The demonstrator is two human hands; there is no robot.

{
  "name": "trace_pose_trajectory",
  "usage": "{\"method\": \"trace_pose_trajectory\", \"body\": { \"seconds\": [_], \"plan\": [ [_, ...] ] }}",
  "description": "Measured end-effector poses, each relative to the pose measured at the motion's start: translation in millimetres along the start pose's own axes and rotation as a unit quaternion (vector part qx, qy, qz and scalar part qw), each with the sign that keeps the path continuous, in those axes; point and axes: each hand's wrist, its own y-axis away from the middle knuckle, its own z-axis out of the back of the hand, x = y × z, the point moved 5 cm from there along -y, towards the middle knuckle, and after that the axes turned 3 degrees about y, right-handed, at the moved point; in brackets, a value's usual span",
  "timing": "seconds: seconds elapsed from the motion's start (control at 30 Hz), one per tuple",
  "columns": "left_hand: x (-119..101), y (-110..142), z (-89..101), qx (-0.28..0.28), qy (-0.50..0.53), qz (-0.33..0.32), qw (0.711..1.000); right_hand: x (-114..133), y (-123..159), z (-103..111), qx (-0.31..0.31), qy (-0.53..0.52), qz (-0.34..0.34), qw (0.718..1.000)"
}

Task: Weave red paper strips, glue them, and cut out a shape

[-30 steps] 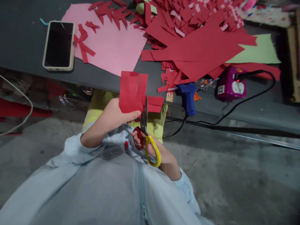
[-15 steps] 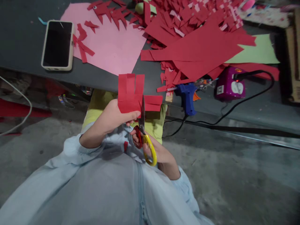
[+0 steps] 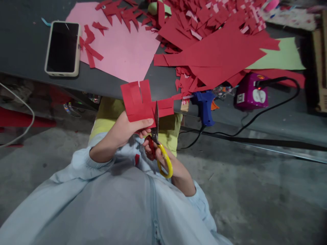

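My left hand (image 3: 127, 128) pinches a piece of red paper (image 3: 139, 110) by its lower edge, thumb on top. Slits split the paper into strips at its top and on its right side. My right hand (image 3: 159, 154) is wrapped round the scissors (image 3: 165, 163), which have one yellow and one red handle loop. Their blades point away from me and cross the paper just right of my left thumb. Part of the lower blade is hidden by the paper. A small red scrap (image 3: 137, 159) lies on my clothing below my hands.
On the dark table (image 3: 102, 83) are a phone (image 3: 63, 48), pink paper (image 3: 122, 51), large red sheets (image 3: 217, 54) and a heap of red pieces (image 3: 212, 15). At the table edge sit a blue glue gun (image 3: 204, 105) and a purple power box (image 3: 251, 92) with a black cord.
The red paper has tilted anticlockwise, its top strips shifting left and its side strips moving slightly up and left. The scissors stay across it.
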Motion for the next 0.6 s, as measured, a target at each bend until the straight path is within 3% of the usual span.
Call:
{"method": "trace_pose_trajectory", "body": {
  "seconds": [0.6],
  "plan": [
    [0.9, -1.2, 2.8, -0.005, 0.005, 0.016, 1.000, -4.7, 3.3, -0.3, -0.014, 0.053, 0.000, 0.999]
  ]
}}
